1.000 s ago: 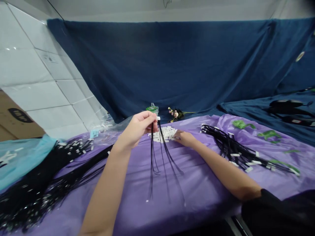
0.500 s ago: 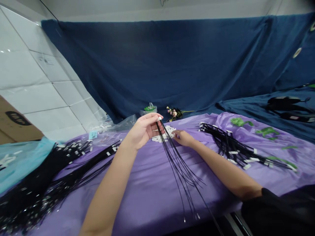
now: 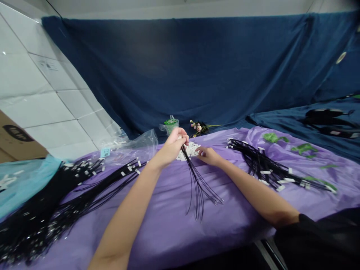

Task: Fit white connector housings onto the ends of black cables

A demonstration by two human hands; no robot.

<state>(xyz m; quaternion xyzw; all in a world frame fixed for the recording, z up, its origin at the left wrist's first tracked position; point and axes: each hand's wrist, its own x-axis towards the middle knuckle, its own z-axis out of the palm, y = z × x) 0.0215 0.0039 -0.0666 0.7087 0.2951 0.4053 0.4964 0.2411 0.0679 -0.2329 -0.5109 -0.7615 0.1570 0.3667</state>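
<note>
Thin black wires (image 3: 194, 176) hang as a loose bundle from my left hand (image 3: 176, 144), whose fingers are closed round the upper end. The free wire ends fan out above the purple cloth. Just behind the wires lies a pile of small white plastic connectors (image 3: 190, 149). At the right edge of that pile is my right hand (image 3: 208, 155), its fingers bent and the fingertips drawn together by the connectors. What those fingertips hold, if anything, is too small to make out.
Large heaps of black wires with white connectors (image 3: 56, 202) lie at left on the purple cloth (image 3: 168, 232). Another wire bundle (image 3: 258, 161) lies at right. Behind are a clear plastic bag (image 3: 140, 146), a plastic cup (image 3: 170, 123), artificial flowers (image 3: 199, 127) and a blue curtain (image 3: 180, 71).
My left hand has turned and moved slightly right, its fingers closing more over the wire tops. The hanging wire ends have drawn together and upward. My right hand has stayed at the pile.
</note>
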